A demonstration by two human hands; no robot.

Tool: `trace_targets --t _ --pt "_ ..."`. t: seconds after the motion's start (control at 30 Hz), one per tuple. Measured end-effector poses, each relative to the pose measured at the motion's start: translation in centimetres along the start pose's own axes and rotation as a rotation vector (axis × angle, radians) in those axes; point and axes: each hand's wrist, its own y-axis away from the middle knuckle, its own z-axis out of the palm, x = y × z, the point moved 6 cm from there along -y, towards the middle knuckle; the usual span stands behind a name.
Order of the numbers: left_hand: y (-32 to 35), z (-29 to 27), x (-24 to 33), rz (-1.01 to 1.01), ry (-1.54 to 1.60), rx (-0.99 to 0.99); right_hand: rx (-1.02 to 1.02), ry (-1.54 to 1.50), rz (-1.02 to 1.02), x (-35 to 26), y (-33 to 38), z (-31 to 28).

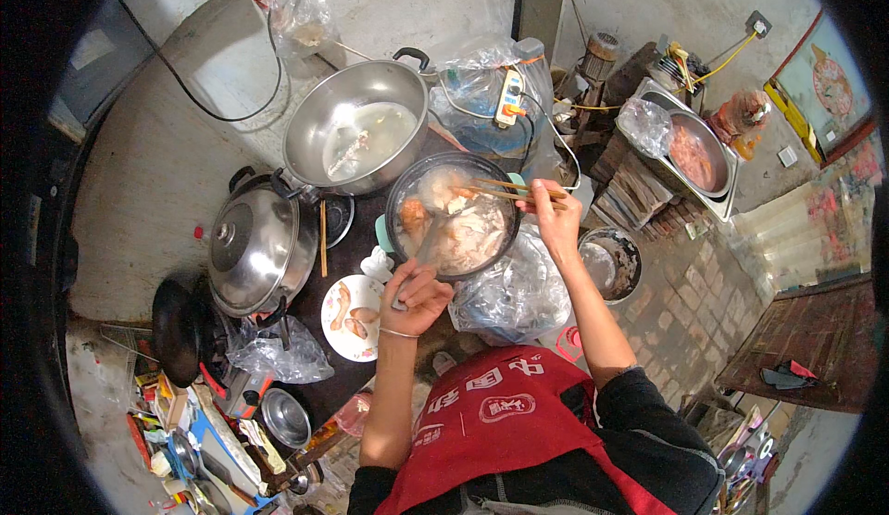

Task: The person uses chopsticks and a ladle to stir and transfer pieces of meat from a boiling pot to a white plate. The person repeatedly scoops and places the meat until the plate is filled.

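Dark pot (454,157) with mint-green handles is right in front of the person, on the right side of the dark worktop (361,223), though I can't tell what's directly under it.

Going big to small from there: the largest vessel is the wide steel basin (306,131) just beyond the pot and a bit left, with some cloudy liquid and a pale bit of something in it. Next down is the domed steel pan (255,242) off to the left, lid on. The dark pot comes after that, with pale and orangey-brown chunks of food (472,237) in liquid. White plate (370,344) sits near it, lower left, holding a few brown pieces (343,302).

Left hand (417,300) is closed around the handle of a grey utensil (432,237), which reaches into the pot; its far end is too blurry to make out. Right hand (556,214) has its fingers clamped on a pair of wooden chopsticks (500,189), tips over the food. Skinniest stuff last: another chopstick pair (324,237) lies between the domed pan and the pot.
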Motion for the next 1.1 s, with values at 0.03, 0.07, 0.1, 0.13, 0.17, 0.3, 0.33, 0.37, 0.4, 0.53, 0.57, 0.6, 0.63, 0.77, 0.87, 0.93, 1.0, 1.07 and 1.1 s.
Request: trace_targets --t 0.03,0.07,0.1,0.13,0.17,0.3,0.33,0.37,0.4,0.53,0.57,0.6,0.63,0.77,0.87,0.93,1.0,1.07,1.1 --pt "0.1 0.1 0.1 0.002 -0.005 0.010 0.020 0.032 0.011 -0.5 0.1 -0.6" --pt "0.2 0.1 0.1 0.001 -0.011 0.022 0.044 0.064 0.022 -0.9 0.2 -1.1" --pt "0.2 0.1 0.0 0.002 -0.049 0.048 0.048 0.072 0.038 -0.7 0.4 -1.3" --pt "0.3 0.1 0.0 0.004 -0.087 0.074 0.051 0.080 0.055 -0.4 0.7 -1.5" --pt "0.2 0.1 0.0 0.005 -0.127 0.099 0.055 0.085 0.071 -0.1 0.8 -1.7" --pt "-0.2 -1.4 0.3 -0.014 -0.358 0.221 0.020 0.191 0.084 2.1 1.1 -0.2" --pt "-0.5 -2.1 0.3 -0.033 -0.410 0.249 0.023 0.196 0.050 2.7 1.2 0.1" --pt "-0.6 -2.4 0.4 -0.044 -0.464 0.277 0.034 0.160 0.011 3.2 1.2 0.8" --pt "-0.6 -2.5 0.1 -0.062 -0.468 0.285 0.045 0.125 -0.028 3.6 1.2 1.3" --pt "-0.8 -2.1 -1.0 -0.079 -0.387 0.269 -0.052 0.178 -0.155 2.5 1.8 3.3" --pt "-0.9 -2.1 -1.0 -0.073 -0.325 0.251 -0.082 0.210 -0.207 1.4 1.9 3.7" --pt "-0.9 -2.0 -0.9 -0.068 -0.263 0.232 -0.111 0.242 -0.259 0.5 2.0 3.9" --pt "-0.9 -1.8 -0.8 -0.055 -0.242 0.203 -0.139 0.273 -0.312 0.0 2.1 4.1" --pt "-0.7 -1.4 -0.7 -0.021 -0.121 0.104 -0.048 0.320 -0.329 -0.9 2.2 2.1" --pt "-0.5 -1.2 -0.6 -0.019 -0.038 0.035 0.046 0.128 -0.186 -0.8 1.9 0.3" --pt "-0.3 -0.7 -0.6 -0.019 -0.012 0.007 0.062 0.100 -0.192 -0.8 1.8 -0.2" --pt "0.0 0.1 -0.9 -0.022 -0.005 0.007 0.089 0.050 -0.115 0.0 1.7 -1.0" --pt "0.3 0.1 -0.9 -0.014 -0.020 0.016 0.093 0.069 -0.119 1.0 1.4 -1.2" --pt "0.3 0.1 -0.9 -0.011 -0.028 0.020 0.083 0.093 -0.145 1.4 1.2 -0.9"
